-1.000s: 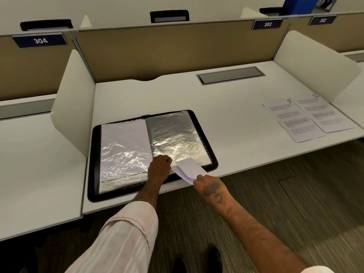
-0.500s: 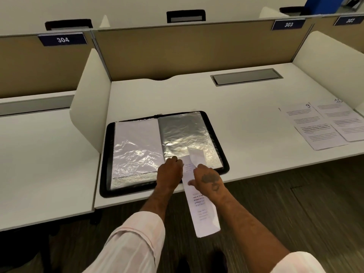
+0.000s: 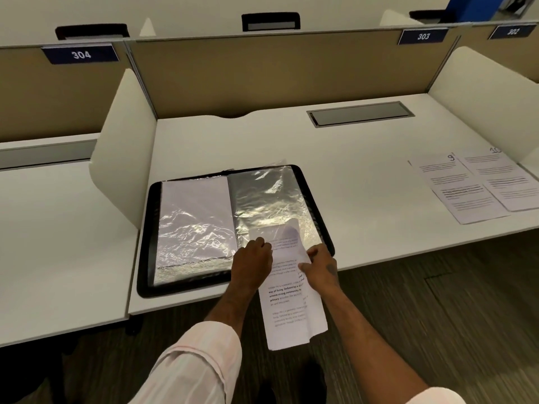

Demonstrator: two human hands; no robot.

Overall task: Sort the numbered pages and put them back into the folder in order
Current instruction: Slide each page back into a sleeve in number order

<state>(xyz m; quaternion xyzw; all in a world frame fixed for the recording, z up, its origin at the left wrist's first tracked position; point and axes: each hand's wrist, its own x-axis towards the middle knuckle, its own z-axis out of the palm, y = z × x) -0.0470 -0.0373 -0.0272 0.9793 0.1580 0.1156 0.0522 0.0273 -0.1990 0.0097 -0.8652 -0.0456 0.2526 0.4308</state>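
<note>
A black folder (image 3: pixel 145 228) lies open on the white desk, its clear plastic sleeves shining. The left sleeve (image 3: pixel 195 217) holds a white sheet. A printed page (image 3: pixel 288 313) curves lengthwise, its top end partly inside the right sleeve (image 3: pixel 268 196) and its lower half hanging over the desk's front edge. My left hand (image 3: pixel 253 263) pinches the sleeve's lower edge beside the page. My right hand (image 3: pixel 320 266) grips the page's right side. Pages numbered 9 (image 3: pixel 458 188) and 10 (image 3: pixel 507 182) lie flat at the desk's right.
White side dividers (image 3: pixel 122 147) stand at both ends of the desk (image 3: pixel 350 170), with a tan back panel behind. A grey cable hatch (image 3: pixel 360 113) sits in the desk's rear. Adjoining desks lie left and right. Dark floor lies below.
The page, a small fold at the folder's corner a second ago, has turned lengthwise and its top has slid further up into the right sleeve. Both hands have moved up with it.
</note>
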